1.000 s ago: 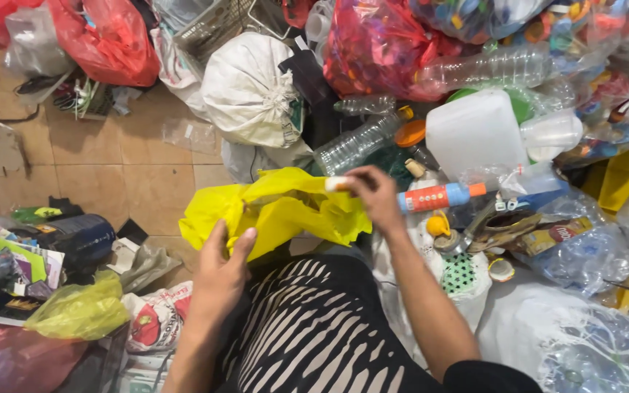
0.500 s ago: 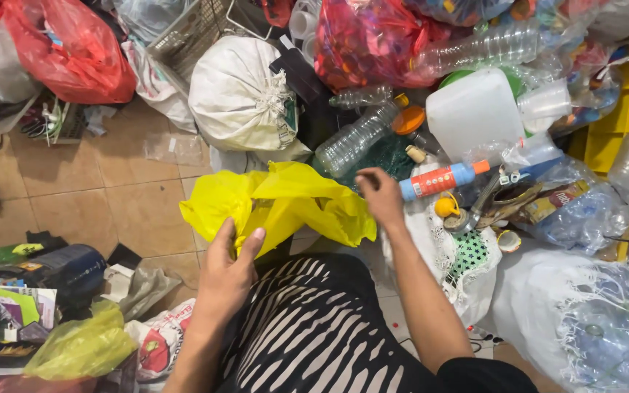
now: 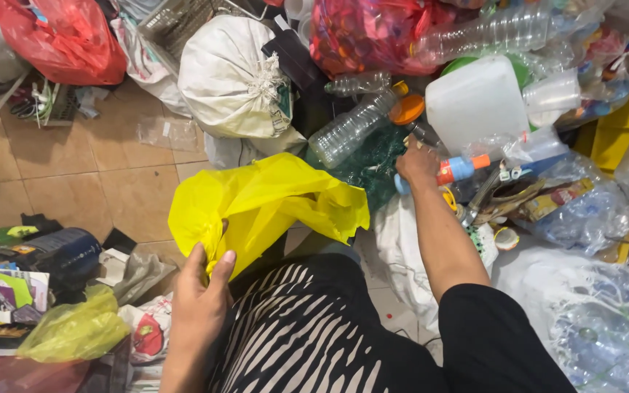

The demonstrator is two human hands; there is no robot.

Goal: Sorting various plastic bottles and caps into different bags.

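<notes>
Head view, right hand (image 3: 418,164) moved off yellow bag (image 3: 263,204)

A yellow bag (image 3: 271,207) lies open on the lap, its lower corner pinched in the left hand (image 3: 198,309). A white tied sack (image 3: 231,80) stands behind it, with a red bag (image 3: 60,40) at the top left corner. A red see-through bag (image 3: 373,33) (full of mixed colours, contents too small to tell) sits at the top middle. The right hand (image 3: 418,164) rests by a blue tube (image 3: 460,169) with an orange band. A crumpled yellow-green bag (image 3: 74,331) lies at lower left, beside a white packet (image 3: 147,331) with a red print. A flat brown-and-yellow wrapper (image 3: 551,200) lies at right.
</notes>
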